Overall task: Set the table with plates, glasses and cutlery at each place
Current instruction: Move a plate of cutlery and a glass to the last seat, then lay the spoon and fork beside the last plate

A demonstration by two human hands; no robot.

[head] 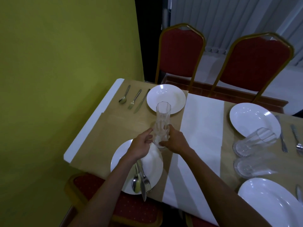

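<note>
Head view: stack of two glasses (161, 126), one nested in the other, held upright over the table (105, 136), between the near-left plate (155, 166) and the far-left plate (165, 99). Can't tell if the base touches the table.
Right hand (175, 141): fingers curled around the lower glass near its base, clamped on.
Left hand (141, 145): thumb and fingertips pinch the same lower glass from the other side.
Upper glass sticks out well above both hands, its rim overlapping the far-left plate's near edge in frame.

Near-left plate: spoon (135, 182), fork (146, 182) and knife (144, 190) lie together on it; knife tip overhangs the near rim.
Far-left place: second spoon (123, 97), second fork (134, 99), second knife (141, 101) in a row beside the plate, on its wall side.
White runner (201, 120) crosses the table between left and right places.
Right side: far-right plate (252, 118), near-right plate (270, 197), with two loose glasses (255, 141) on their sides between them. More cutlery (296, 136) beyond the far-right plate, partly cut by the frame edge.
Two red chairs (180, 53) on the far side, one red seat (91, 185) at the near-left place. Green wall (65, 54) on the left.
</note>
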